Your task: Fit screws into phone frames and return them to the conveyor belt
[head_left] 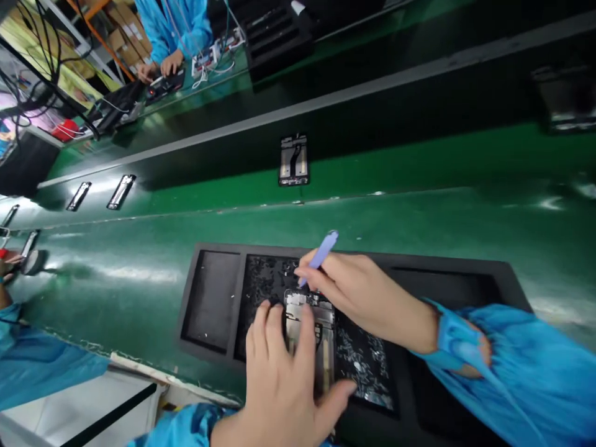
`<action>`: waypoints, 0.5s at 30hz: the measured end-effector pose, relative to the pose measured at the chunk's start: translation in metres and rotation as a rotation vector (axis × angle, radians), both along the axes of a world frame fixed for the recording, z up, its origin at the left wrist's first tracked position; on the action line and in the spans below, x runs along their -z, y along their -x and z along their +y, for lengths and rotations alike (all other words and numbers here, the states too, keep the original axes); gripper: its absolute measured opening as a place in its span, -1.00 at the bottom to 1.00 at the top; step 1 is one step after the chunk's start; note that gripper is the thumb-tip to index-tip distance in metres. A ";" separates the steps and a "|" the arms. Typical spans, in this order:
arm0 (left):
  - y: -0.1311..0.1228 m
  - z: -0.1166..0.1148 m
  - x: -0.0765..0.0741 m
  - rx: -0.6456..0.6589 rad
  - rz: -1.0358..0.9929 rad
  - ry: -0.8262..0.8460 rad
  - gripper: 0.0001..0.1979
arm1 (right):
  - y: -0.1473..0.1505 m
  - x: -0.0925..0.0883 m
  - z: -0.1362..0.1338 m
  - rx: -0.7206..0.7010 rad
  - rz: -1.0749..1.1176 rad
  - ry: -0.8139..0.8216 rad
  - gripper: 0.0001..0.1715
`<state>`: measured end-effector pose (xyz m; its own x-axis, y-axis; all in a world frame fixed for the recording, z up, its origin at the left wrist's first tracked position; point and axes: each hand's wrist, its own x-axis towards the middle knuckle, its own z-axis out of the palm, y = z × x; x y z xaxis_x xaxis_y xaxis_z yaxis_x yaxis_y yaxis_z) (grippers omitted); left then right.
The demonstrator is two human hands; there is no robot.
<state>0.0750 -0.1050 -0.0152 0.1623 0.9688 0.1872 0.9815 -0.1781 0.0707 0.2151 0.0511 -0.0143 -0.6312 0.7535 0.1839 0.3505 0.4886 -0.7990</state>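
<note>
An opened phone body with metal plates and bare inner parts lies on a black foam tray. My left hand rests over it, fingers spread, with the fingertips on its upper part. In my right hand is a light purple pen-like tool, pinched between thumb and fingers. Its tip points down at the top edge of the phone body; the exact contact is too small to make out. Many small clear and dark scraps lie in the tray's recess around the phone body.
On the green conveyor belt beyond lies another opened phone body, with two more phone bodies farther left. A co-worker's hands work across the line. Another person's blue sleeve shows at left. A black slotted rack stands at the back.
</note>
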 end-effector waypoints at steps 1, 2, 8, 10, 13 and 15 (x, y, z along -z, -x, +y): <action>0.007 0.002 -0.001 0.121 0.020 -0.001 -0.25 | 0.006 0.004 0.000 -0.019 -0.005 -0.019 -0.58; 0.014 0.005 -0.001 0.233 0.037 -0.001 -0.25 | 0.010 0.007 0.000 -0.035 -0.015 -0.037 -0.56; 0.039 0.021 0.014 0.473 -0.038 -0.100 -0.23 | 0.012 0.016 -0.002 -0.042 -0.080 -0.123 -0.50; 0.041 0.022 0.018 0.462 -0.063 -0.101 -0.25 | 0.012 0.015 0.000 -0.051 -0.094 -0.151 -0.50; 0.040 0.022 0.021 0.458 -0.063 -0.085 -0.30 | 0.011 0.013 0.001 -0.081 -0.112 -0.174 -0.53; 0.039 0.022 0.023 0.449 -0.059 -0.083 -0.33 | 0.010 0.013 0.001 -0.101 -0.124 -0.186 -0.55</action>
